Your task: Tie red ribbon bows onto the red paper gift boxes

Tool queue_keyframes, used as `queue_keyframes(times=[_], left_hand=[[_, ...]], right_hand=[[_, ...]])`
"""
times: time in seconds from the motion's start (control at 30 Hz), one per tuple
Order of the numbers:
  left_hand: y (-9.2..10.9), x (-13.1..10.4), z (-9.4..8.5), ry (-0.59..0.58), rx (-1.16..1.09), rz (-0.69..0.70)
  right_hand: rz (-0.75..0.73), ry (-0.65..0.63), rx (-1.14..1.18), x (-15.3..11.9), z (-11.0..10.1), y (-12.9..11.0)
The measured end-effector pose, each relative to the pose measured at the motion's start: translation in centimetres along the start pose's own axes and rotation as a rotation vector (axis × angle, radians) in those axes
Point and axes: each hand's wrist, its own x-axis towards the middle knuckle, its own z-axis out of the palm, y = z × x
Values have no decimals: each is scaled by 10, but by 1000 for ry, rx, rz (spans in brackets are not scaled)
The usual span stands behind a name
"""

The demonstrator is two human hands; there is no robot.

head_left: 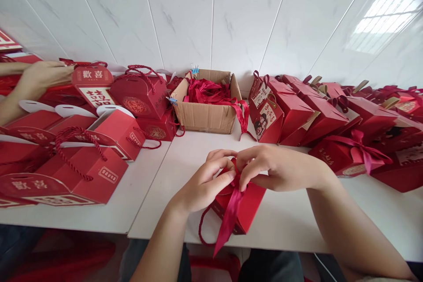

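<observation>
A small red box (250, 206) stands on the white table near its front edge, with a twisted red cord loop hanging at its left side. A crimson ribbon (230, 216) runs over the box top, and one tail drops down its front past the table edge. My left hand (206, 180) is at the top left of the box, thumb and fingers pinched on the ribbon. From the right, my right hand (269, 168) reaches over the box top, its fingertips closed on the same ribbon. The fingers partly hide where the ribbon crosses.
Behind the hands sits a cardboard box (205, 116) of crimson ribbons. Red gift boxes (299, 110) crowd the right side, one with a bow (358, 147). More corded boxes (82, 169) fill the left, where another person's hand (41, 77) shows. A tiled wall rises behind.
</observation>
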Motion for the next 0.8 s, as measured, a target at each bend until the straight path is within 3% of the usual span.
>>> queue_keyframes(times=[0.6,0.8], left_hand=[[-1,2,0,-2,111,29],[-1,1,1,6,100,36]], right_hand=[[18,-19,32,-3,-2,5],[52,81,46,-9,-3,4]])
